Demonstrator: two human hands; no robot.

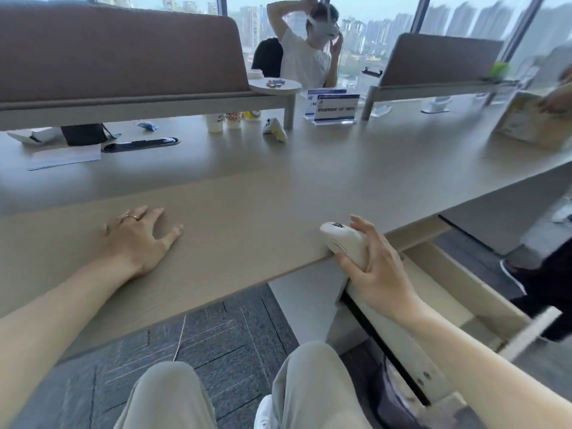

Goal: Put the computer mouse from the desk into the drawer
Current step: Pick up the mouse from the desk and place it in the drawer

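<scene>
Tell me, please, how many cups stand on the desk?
3, in a row at the far side under the divider: a white cup, a printed cup and a yellow cup. The divider may hide more.

Head cam, wide-angle; looks fwd and down over desk (247, 212); hands close below

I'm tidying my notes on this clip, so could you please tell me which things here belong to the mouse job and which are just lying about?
Belong to the job:
white mouse, gripped by the right hand
open drawer
desk

Lying about:
paper cups
name cards
papers
left hand, flat on the desk
</scene>
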